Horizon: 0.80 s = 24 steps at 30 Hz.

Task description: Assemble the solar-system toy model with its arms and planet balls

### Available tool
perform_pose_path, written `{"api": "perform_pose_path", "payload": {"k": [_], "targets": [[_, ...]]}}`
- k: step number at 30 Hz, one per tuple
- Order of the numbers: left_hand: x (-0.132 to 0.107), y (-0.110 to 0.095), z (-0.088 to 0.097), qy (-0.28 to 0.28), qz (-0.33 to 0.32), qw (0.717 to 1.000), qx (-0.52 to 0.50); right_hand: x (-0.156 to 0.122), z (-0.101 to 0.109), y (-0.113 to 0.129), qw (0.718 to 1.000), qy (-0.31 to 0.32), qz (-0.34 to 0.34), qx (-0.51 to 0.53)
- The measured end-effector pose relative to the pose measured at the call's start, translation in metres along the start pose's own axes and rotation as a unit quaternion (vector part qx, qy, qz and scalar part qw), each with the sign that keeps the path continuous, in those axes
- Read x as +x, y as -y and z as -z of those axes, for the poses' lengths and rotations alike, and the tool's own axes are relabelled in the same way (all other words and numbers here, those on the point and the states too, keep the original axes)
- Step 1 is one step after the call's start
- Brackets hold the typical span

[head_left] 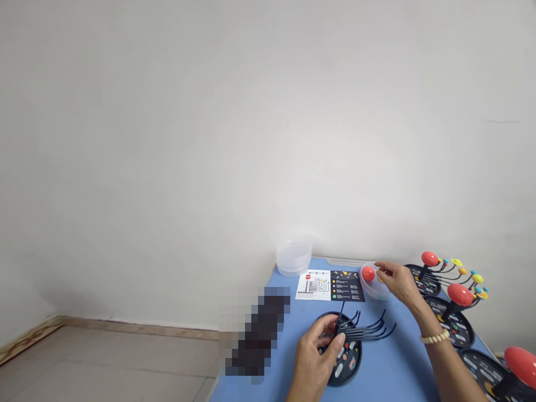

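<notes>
My left hand (313, 353) was at the near side of the table, its fingers curled closed around the hub of a fan of thin black wire arms (363, 331). The arms spread to the right above a round black base (347, 365) printed with small coloured labels, and it all stood on the blue table (389, 365). My hand hid the join, so I could not tell whether the hub was fully seated. None of the arms carried a ball yet, so this model looked barely begun: the whole set of coloured balls was left to fit.

My right hand (397, 283), with a beaded bracelet (434, 336) at the wrist, reached toward the far edge of the table. Its fingers stretched forward, close together, to a red ball (368, 273) in a white bowl (374, 287). I could not tell whether they were pinching it or only at its side.

To the right stood three more models. Two showed red balls and smaller coloured balls on their arms (458, 279), and the nearest was cut off by the frame (519, 365). An instruction sheet (330, 285) and a clear plastic tub (293, 255) lay far left of the bowl.
</notes>
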<state>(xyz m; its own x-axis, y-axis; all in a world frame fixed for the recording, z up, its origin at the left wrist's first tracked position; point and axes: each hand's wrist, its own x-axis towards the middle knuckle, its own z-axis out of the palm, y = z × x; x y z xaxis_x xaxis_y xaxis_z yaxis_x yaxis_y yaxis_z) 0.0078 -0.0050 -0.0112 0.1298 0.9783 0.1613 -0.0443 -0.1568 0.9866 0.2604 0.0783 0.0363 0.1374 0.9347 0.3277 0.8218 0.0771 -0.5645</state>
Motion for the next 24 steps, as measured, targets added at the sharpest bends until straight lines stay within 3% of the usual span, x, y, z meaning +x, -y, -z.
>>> {"api": "perform_pose_path", "payload": {"k": [6,13,19,24], "targets": [[0.002,-0.001,-0.001,-0.034,0.006,0.999,-0.006,-0.019,0.008,0.027,0.977,0.063,0.061,0.195],[0.002,-0.009,0.007,-0.122,0.014,0.991,-0.049,-0.031,-0.004,0.047,0.921,0.170,0.084,0.342],[0.004,-0.016,-0.003,-0.057,-0.017,0.998,0.013,-0.036,-0.008,0.056,0.916,0.193,0.101,0.338],[0.011,-0.019,-0.017,-0.051,-0.049,0.993,0.089,-0.039,-0.010,0.060,0.915,0.193,0.112,0.335]]}}
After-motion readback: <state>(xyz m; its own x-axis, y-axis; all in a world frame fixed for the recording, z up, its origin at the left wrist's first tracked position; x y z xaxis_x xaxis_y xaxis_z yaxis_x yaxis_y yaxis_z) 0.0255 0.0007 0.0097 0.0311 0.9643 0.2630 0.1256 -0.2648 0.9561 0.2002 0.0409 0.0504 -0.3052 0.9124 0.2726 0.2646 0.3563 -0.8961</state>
